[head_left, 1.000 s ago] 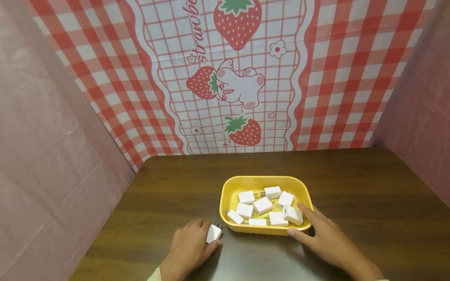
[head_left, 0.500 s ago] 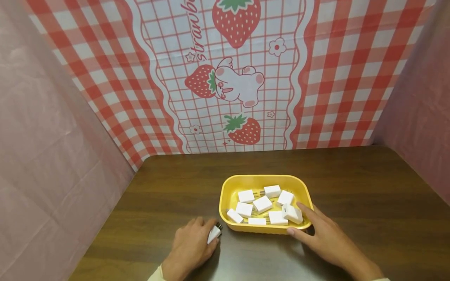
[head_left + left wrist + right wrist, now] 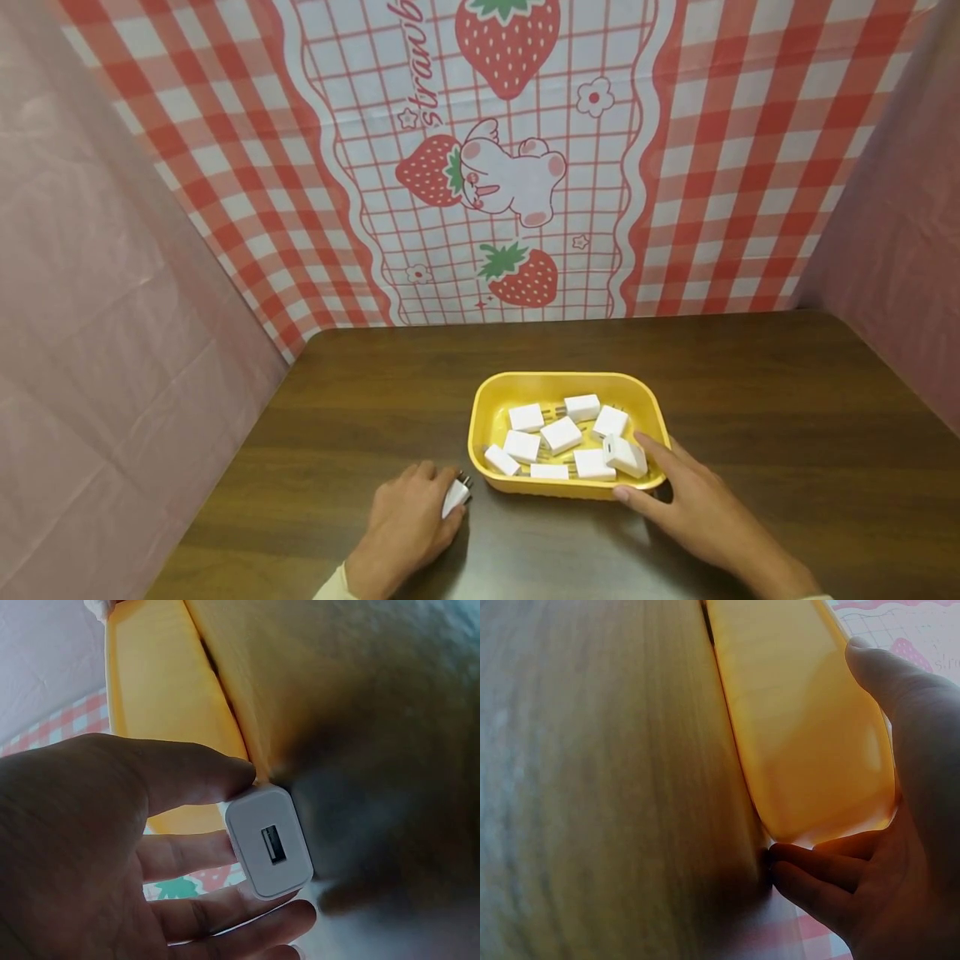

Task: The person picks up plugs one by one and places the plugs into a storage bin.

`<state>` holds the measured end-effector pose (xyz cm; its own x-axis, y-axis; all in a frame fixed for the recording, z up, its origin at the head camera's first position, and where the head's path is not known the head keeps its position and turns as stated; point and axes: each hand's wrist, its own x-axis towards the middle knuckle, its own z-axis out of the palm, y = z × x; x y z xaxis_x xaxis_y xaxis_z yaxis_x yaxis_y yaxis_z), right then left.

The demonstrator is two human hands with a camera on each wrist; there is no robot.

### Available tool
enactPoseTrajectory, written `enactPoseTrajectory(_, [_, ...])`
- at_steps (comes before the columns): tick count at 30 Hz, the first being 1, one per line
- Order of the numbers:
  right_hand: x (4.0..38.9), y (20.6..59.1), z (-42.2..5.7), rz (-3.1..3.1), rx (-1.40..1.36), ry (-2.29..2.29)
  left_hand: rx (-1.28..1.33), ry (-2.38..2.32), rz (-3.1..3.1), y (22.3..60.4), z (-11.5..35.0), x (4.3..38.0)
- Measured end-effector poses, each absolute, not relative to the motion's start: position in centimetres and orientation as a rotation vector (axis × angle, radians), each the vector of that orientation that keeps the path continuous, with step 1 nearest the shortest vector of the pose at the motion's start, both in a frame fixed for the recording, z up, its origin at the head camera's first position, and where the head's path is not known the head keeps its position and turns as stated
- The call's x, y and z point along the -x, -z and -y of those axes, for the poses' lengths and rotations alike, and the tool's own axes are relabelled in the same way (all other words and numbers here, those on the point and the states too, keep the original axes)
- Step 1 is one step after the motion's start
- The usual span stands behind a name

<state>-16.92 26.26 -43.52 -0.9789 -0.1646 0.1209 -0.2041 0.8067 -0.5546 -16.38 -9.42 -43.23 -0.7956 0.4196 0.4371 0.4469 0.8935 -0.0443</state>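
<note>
My left hand [image 3: 408, 517] pinches a white USB charger plug [image 3: 455, 497] between thumb and fingers, low over the table to the left of the yellow basket [image 3: 570, 493]. In the left wrist view the charger [image 3: 270, 844] shows its USB port, and its prongs point away. At the basket's right end my right hand [image 3: 697, 508] grips the rim, thumb at the front and a finger over the right side. Several white charger plugs [image 3: 561, 434] lie inside, and one charger [image 3: 624, 457] leans on another near the right hand. The right wrist view shows the basket's wall [image 3: 810, 735] under the thumb.
The dark wooden table [image 3: 360, 392] reaches back to a red-and-white checked cloth [image 3: 720, 167] with strawberry prints. A pink cloth [image 3: 112, 317] hangs on the left and another pink cloth [image 3: 892, 250] on the right.
The charger in my left hand has turned slightly, so less of its white face shows in the head view. My right hand and the basket stay put.
</note>
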Motion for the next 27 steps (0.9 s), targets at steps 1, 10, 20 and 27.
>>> enactPoseTrajectory(1, [16.9, 43.5, -26.3, 2.921, -0.298, -0.909, 0.628, 0.086, 2.617, 43.2, 9.4, 16.4])
enactPoseTrajectory(10, [17.0, 43.5, -26.3, 2.915, -0.304, -0.91, 0.551, 0.102, 2.69, 42.7, 9.6, 16.6])
enactPoseTrajectory(20, [17.0, 43.6, -26.3, 2.908, -0.309, -0.911, 0.484, 0.108, 2.661, 41.2, 9.9, 17.4])
enactPoseTrajectory(27, [16.9, 43.5, -26.3, 2.921, -0.297, -0.913, 0.475, 0.157, 2.584, 39.9, 9.6, 18.0])
